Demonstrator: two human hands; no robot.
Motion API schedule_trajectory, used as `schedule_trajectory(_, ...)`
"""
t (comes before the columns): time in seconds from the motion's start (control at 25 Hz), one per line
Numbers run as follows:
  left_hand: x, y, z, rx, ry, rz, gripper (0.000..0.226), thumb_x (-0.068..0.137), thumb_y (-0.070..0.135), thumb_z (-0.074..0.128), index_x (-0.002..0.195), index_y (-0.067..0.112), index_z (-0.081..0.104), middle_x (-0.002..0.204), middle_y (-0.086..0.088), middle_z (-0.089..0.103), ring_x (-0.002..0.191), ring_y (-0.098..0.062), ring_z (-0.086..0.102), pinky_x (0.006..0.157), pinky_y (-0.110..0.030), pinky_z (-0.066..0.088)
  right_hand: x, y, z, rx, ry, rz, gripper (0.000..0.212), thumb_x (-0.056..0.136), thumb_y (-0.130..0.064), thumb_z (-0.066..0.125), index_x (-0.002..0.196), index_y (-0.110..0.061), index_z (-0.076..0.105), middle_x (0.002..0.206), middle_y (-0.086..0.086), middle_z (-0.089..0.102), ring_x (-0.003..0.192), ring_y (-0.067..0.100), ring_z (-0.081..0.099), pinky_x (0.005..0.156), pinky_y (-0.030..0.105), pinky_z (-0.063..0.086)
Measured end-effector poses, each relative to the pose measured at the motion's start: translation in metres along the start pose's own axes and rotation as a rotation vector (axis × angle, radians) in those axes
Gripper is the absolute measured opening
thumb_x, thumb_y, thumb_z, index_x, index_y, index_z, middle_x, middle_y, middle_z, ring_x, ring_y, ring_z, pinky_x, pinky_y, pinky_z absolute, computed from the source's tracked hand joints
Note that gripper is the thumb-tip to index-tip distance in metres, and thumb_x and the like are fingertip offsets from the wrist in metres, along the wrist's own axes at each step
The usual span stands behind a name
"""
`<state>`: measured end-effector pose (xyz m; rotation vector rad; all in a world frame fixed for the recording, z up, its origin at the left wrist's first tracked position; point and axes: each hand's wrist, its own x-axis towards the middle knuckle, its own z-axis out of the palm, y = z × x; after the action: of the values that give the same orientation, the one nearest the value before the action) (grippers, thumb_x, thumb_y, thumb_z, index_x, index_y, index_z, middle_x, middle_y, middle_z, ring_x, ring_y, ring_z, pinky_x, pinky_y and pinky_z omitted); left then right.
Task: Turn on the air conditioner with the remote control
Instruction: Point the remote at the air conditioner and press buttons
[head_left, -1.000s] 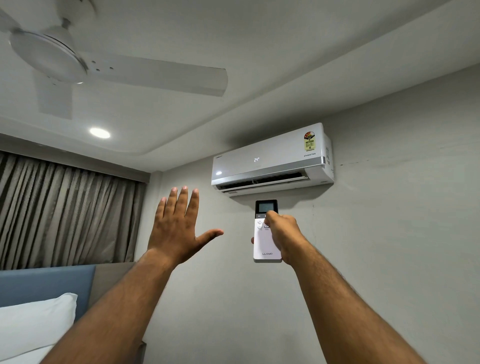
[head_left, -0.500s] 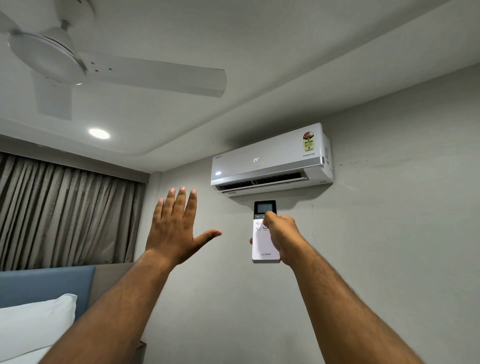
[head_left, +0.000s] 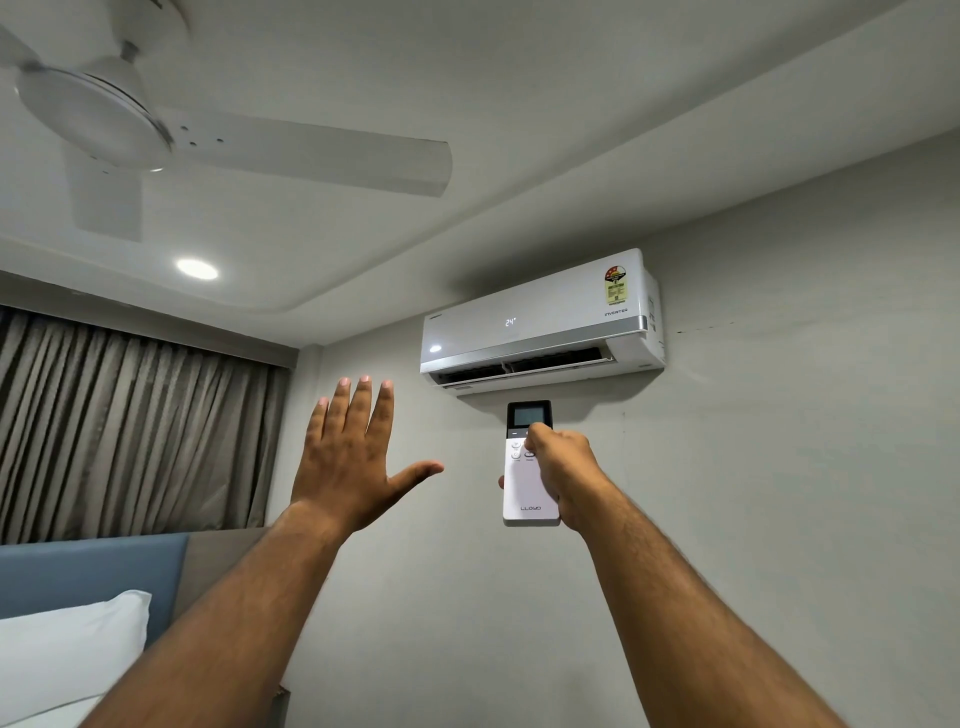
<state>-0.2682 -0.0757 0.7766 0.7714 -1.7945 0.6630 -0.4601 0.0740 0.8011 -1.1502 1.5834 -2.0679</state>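
Raised toward the wall, the right hand (head_left: 558, 470) wraps a slim white remote control (head_left: 530, 465) while the left hand (head_left: 353, 460) is held up empty beside it, palm forward, fingers (head_left: 360, 410) spread wide and thumb out toward the remote. The right thumb rests on the buttons just under the remote's dark screen, with the other fingers curled behind its body; the lower end, bearing the maker's name, sticks out below the palm.

Directly above the right hand, mounted high on the wall, hangs the air conditioner (head_left: 540, 322). Its front panel shows a lit "24°" and its lower flap stands open, which suggests the unit has already answered the signal. Above the left hand a ceiling fan (head_left: 156, 135) spans the ceiling; curtains (head_left: 130, 426) hang beyond that hand, and a pillow (head_left: 62, 654) lies below the forearm.

By its look the remote is light, rigid plastic with a smooth casing, likely to slide in a loose grip. A hold around the narrow mid-body, as here, seems best, leaving the thumb free and the top end aimed at the unit.
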Motion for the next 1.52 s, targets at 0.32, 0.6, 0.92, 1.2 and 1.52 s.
schedule_trajectory(0.32,0.000,-0.003,0.002,-0.003,0.005,-0.007,0.113,0.070,0.093,0.005,0.151,0.015,-0.009,0.164,-0.017,0.006,0.152,-0.033,0.000,0.121,-0.049,0.002,0.000,-0.001,0.002,-0.013,0.003,0.008,0.010,0.087,-0.021,0.049,0.093,-0.012,0.050,0.096,0.027,0.076,0.053,0.030,0.073,0.050,0.035,0.059)
schedule_trajectory(0.6,0.001,-0.007,0.003,-0.006,0.002,-0.011,0.113,0.070,0.093,0.005,0.151,0.015,-0.010,0.165,-0.016,0.004,0.152,-0.033,-0.002,0.121,-0.049,0.002,0.000,0.000,0.006,-0.032,-0.001,0.000,0.010,0.089,-0.021,0.048,0.094,-0.012,0.049,0.097,0.028,0.076,0.051,0.028,0.073,0.045,0.032,0.056)
schedule_trajectory(0.92,0.000,-0.012,0.002,-0.002,0.005,-0.025,0.114,0.070,0.093,0.005,0.153,0.014,-0.005,0.164,-0.017,0.007,0.152,-0.034,0.001,0.121,-0.050,0.005,0.002,0.002,0.010,0.001,0.003,-0.009,0.007,0.087,-0.019,0.049,0.088,-0.012,0.050,0.071,0.016,0.072,0.050,0.030,0.072,0.046,0.034,0.057)
schedule_trajectory(1.2,-0.001,-0.013,0.007,-0.003,0.005,-0.024,0.113,0.071,0.093,0.005,0.151,0.015,-0.008,0.164,-0.016,0.007,0.152,-0.033,0.001,0.121,-0.050,0.004,0.002,0.003,0.011,0.000,0.003,-0.001,0.005,0.089,-0.017,0.048,0.087,-0.013,0.050,0.073,0.015,0.071,0.047,0.027,0.072,0.044,0.032,0.056)
schedule_trajectory(1.52,-0.001,-0.013,0.011,-0.006,0.001,-0.024,0.113,0.071,0.093,0.005,0.151,0.016,-0.011,0.165,-0.016,0.005,0.152,-0.033,0.000,0.121,-0.049,0.003,0.002,0.003,0.009,-0.002,0.008,0.000,0.006,0.088,-0.018,0.048,0.088,-0.013,0.051,0.075,0.016,0.072,0.051,0.029,0.073,0.048,0.034,0.058)
